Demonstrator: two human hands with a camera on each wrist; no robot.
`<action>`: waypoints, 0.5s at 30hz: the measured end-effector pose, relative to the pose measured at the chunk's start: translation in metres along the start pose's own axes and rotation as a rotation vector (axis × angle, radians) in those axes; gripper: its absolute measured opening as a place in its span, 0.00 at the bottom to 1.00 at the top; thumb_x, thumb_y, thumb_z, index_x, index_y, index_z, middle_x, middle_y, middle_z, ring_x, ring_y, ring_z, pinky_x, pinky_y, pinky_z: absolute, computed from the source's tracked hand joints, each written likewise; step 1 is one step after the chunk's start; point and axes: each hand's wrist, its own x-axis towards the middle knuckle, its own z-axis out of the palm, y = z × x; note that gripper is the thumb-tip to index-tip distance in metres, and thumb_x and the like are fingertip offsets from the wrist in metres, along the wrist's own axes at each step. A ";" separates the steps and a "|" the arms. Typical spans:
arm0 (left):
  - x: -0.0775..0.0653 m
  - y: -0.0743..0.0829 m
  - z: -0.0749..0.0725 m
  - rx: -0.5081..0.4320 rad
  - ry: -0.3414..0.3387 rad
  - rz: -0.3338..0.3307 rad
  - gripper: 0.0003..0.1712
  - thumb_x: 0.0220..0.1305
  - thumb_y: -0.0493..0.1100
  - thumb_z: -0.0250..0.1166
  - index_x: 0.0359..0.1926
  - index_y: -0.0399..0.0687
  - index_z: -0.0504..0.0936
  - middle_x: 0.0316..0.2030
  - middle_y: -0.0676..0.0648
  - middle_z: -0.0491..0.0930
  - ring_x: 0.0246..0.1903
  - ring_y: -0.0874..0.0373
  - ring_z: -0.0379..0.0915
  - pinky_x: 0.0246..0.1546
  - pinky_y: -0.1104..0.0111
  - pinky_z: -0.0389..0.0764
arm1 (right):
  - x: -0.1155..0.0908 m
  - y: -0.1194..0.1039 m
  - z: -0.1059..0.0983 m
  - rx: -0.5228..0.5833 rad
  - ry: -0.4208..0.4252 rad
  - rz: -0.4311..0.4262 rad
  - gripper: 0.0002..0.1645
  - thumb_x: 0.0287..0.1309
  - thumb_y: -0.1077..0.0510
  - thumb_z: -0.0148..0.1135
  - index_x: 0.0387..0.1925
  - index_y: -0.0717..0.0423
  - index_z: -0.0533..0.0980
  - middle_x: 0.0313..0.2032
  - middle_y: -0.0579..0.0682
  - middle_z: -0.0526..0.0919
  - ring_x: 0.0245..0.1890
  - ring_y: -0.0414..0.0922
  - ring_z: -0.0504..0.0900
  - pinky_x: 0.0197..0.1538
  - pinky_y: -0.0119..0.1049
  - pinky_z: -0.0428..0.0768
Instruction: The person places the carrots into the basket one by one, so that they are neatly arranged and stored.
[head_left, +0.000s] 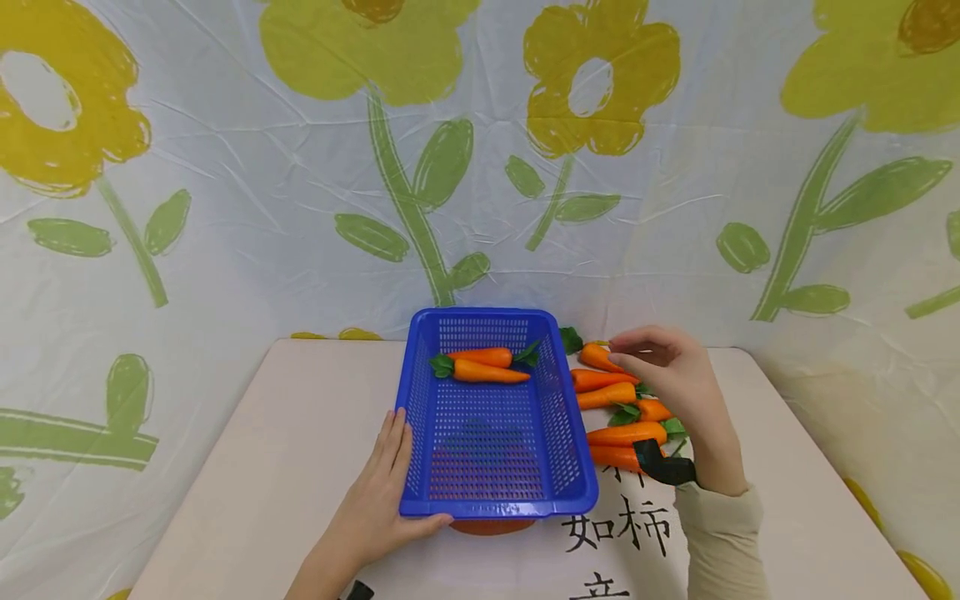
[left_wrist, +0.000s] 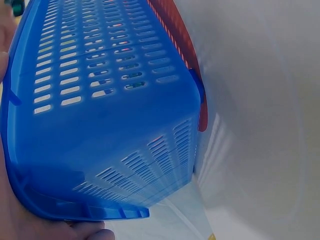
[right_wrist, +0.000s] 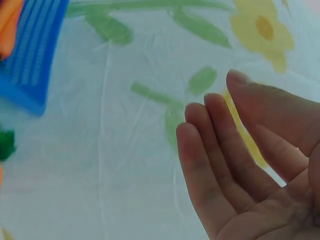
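A blue plastic basket with slotted walls stands in the middle of the head view. Two orange carrots with green leaves lie inside at its far end. At the basket's near left corner my left hand rests with straight fingers along the side rim and the thumb along the front. The left wrist view shows the basket's outer wall close up. My right hand hovers over the far end of the loose carrots, thumb and fingers apart, nothing between them. Below its fingertips lies a carrot.
Several more carrots lie in a row on the table right of the basket. A red object shows under the basket's front edge. Black characters mark the tabletop at the front right. A flowered cloth hangs behind the table.
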 end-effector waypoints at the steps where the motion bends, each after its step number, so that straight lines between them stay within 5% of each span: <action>1: 0.000 0.000 0.000 0.002 0.002 0.003 0.74 0.47 0.79 0.66 0.75 0.29 0.48 0.77 0.33 0.40 0.76 0.38 0.37 0.71 0.72 0.34 | -0.005 0.004 -0.004 -0.011 0.005 0.004 0.12 0.60 0.62 0.68 0.44 0.65 0.82 0.41 0.51 0.86 0.38 0.40 0.86 0.43 0.26 0.82; 8: -0.001 -0.001 0.001 0.000 0.017 0.020 0.74 0.47 0.79 0.65 0.75 0.28 0.48 0.77 0.33 0.41 0.75 0.38 0.38 0.71 0.72 0.34 | -0.037 0.052 -0.030 -0.038 0.040 0.047 0.11 0.60 0.66 0.67 0.45 0.67 0.82 0.39 0.49 0.87 0.37 0.37 0.86 0.42 0.26 0.83; 12: -0.001 -0.001 0.003 0.009 0.026 0.025 0.74 0.47 0.80 0.65 0.75 0.28 0.49 0.77 0.33 0.41 0.75 0.38 0.38 0.71 0.72 0.35 | -0.053 0.084 -0.035 -0.078 0.003 0.089 0.10 0.60 0.66 0.67 0.43 0.66 0.82 0.39 0.43 0.87 0.37 0.33 0.85 0.42 0.23 0.81; 15: -0.001 -0.002 0.003 0.012 0.032 0.027 0.74 0.47 0.80 0.65 0.75 0.28 0.49 0.77 0.33 0.42 0.75 0.38 0.39 0.72 0.71 0.36 | -0.065 0.107 -0.035 -0.130 -0.030 0.113 0.10 0.59 0.65 0.68 0.42 0.66 0.83 0.39 0.49 0.87 0.37 0.32 0.84 0.41 0.22 0.80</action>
